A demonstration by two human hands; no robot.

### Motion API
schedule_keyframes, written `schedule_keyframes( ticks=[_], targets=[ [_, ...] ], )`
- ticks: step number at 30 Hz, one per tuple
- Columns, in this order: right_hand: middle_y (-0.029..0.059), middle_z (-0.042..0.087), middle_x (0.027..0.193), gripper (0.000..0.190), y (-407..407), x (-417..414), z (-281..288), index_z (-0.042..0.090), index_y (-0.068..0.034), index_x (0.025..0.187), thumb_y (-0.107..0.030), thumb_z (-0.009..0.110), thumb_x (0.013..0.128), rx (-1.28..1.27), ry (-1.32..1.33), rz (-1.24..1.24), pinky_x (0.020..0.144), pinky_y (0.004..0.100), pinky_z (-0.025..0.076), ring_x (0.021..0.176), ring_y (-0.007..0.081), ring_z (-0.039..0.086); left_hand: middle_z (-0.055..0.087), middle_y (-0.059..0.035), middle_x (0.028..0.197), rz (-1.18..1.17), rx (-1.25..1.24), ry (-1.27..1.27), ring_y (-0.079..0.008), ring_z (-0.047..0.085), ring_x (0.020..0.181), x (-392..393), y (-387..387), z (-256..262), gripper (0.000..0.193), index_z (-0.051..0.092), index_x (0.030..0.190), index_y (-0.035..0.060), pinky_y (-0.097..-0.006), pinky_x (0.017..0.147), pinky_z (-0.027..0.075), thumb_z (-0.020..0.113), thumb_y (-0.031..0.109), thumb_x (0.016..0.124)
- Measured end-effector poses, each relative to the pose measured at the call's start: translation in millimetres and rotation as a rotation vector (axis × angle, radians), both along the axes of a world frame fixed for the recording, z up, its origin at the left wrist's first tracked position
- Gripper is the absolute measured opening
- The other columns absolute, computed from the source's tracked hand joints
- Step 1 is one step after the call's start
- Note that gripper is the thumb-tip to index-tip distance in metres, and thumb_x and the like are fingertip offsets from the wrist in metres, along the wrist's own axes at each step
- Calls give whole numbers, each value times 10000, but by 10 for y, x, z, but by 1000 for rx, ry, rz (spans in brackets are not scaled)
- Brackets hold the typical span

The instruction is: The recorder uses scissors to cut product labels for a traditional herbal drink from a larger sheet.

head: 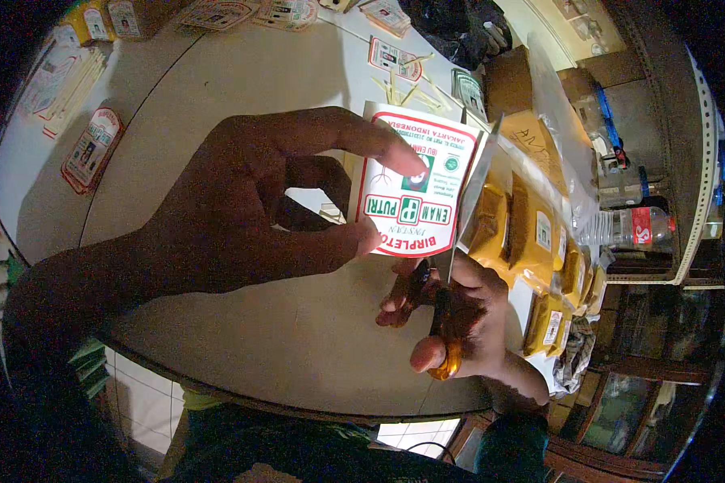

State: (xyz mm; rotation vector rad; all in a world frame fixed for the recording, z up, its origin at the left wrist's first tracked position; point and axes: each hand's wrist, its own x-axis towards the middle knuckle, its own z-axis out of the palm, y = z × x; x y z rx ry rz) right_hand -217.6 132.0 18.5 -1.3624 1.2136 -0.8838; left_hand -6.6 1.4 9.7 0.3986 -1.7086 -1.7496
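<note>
My left hand (266,187) pinches a printed paper label (411,223) between thumb and fingers, above the table. The label is white with a red outline and green and red print, and faces me upside down. My right hand (465,314) holds a pair of scissors (450,338) with orange-brown handles, thumb and fingers through the loops. The blades stand apart at the label's right edge, one in front of the paper and the other mostly hidden behind it. Thin paper strips (408,93) lie on the table just beyond the label.
Cut labels (93,148) lie in a stack on the white table (278,338), left of my hands. Yellow-brown filled packets (528,223) line the right side. Behind them are a cardboard box (522,115) and a plastic bottle (634,226). A black plastic bag (459,30) sits at the back.
</note>
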Motion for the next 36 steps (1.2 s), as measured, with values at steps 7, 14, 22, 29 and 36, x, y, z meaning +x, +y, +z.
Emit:
schedule_keyframes(
  ticks=[7,14,22,29,36],
  targets=[
    [117,612,915,908,-7,13,-21,459,64,1203,-470,836,574,-17,-25,-22,672,291,527,786,191,630,562,-113,1122,3,24,4,-226,607,984,-11,13,-21,470,564,1127,44,-312,743,552,732,7,690],
    [115,622,898,940,-30,25,37,469,73,1193,-509,833,552,37,-69,-43,711,302,521,795,194,632,569,-111,1107,-22,-57,-8,-223,610,979,2,16,-42,468,566,1123,48,-309,706,558,750,27,694],
    [118,616,930,939,-21,10,31,475,82,1168,-541,823,558,33,-38,-13,716,290,511,820,195,633,567,-94,1100,62,-106,-50,-199,608,976,-20,17,-4,426,565,1128,55,-299,690,554,723,62,732],
    [109,603,925,920,-21,-23,6,485,78,1138,-547,823,553,-3,3,19,701,293,513,813,188,627,560,-89,1088,43,47,-52,-197,607,971,-2,28,15,426,565,1127,57,-303,703,554,729,116,739],
    [65,651,880,683,-10,-24,15,524,-4,1106,-238,888,578,10,-3,18,732,272,504,809,151,644,561,-89,1086,40,-35,-54,-191,607,971,-12,9,0,435,565,1131,60,-287,687,552,725,75,727]
  ],
)
